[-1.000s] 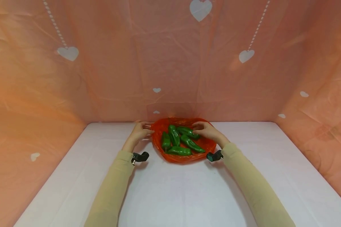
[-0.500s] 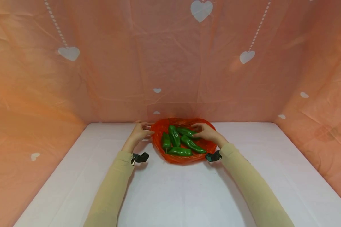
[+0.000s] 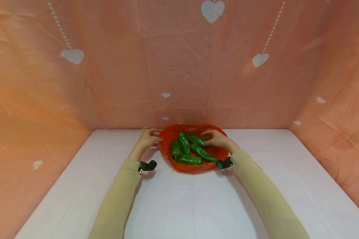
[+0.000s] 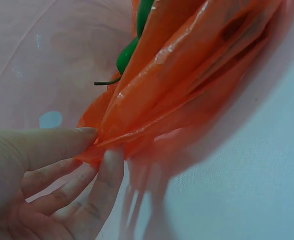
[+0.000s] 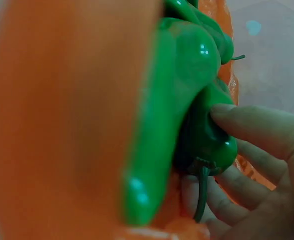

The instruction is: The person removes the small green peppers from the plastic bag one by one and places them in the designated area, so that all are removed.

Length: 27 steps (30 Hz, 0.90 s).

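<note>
A red plastic bag point(image 3: 194, 168) lies wide-mouthed at the back of the white table, with several glossy green peppers point(image 3: 183, 143) in it. My left hand point(image 3: 145, 140) pinches the bag's left edge; in the left wrist view its thumb and a finger meet on the film point(image 4: 137, 135). My right hand point(image 3: 220, 139) reaches inside the bag on the right. It grips the back right pepper point(image 5: 206, 135), thumb on top and fingers under the stem end. Another long pepper point(image 5: 156, 120) lies in front of it in the right wrist view. The hand hides the held pepper's right end in the head view.
A pink cloth wall point(image 3: 182, 66) with white hearts rises right behind the bag, and side walls point(image 3: 341, 132) flank the white table point(image 3: 179, 202). Both wrists carry small black cameras point(image 3: 148, 165). The near bag wall point(image 5: 62, 120) blocks much of the right wrist view.
My right hand has shifted slightly, its fingers settling round the stem end of the back right pepper. My left hand keeps its place at the bag's edge. The peppers stay nearly where they were.
</note>
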Each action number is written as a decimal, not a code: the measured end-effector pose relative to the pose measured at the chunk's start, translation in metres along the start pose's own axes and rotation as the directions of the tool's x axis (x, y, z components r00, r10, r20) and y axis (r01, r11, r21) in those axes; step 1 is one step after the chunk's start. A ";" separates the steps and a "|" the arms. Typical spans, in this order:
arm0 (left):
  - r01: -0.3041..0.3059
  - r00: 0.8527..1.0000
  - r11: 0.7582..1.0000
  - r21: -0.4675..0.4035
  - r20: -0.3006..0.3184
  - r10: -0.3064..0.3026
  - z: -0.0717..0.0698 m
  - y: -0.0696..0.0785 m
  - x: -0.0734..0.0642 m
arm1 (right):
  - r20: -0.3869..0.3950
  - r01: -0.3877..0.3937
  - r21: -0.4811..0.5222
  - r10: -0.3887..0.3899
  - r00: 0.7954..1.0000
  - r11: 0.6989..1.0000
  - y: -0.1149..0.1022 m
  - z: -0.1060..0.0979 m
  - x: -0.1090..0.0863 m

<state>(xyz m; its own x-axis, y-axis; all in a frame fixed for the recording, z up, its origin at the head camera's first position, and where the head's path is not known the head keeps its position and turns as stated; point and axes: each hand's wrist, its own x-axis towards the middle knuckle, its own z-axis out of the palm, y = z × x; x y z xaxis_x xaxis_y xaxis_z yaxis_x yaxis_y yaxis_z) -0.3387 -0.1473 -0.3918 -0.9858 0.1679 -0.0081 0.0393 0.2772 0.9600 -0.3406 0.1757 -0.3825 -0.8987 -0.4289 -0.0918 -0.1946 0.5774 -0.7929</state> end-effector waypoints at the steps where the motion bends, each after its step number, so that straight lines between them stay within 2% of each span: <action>1: -0.003 1.000 1.000 0.001 0.000 0.003 0.000 0.000 0.000 | 0.003 -0.005 -0.002 0.005 1.000 1.000 0.001 -0.001 0.001; 13: -0.013 1.000 1.000 0.020 0.007 0.013 0.000 0.001 -0.001 | 0.077 -0.101 0.143 0.091 0.993 0.985 0.006 -0.004 0.006; 27: -0.002 1.000 1.000 0.015 0.014 0.002 -0.001 -0.001 0.000 | 0.098 -0.091 0.150 0.076 0.992 0.985 0.007 -0.004 0.006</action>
<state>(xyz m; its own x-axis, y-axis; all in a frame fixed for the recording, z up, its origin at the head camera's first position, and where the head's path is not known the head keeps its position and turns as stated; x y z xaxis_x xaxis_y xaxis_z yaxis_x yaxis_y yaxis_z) -0.3393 -0.1489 -0.3923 -0.9833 0.1817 -0.0102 0.0440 0.2914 0.9556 -0.3489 0.1797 -0.3860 -0.8679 -0.4497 -0.2110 -0.0511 0.5034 -0.8626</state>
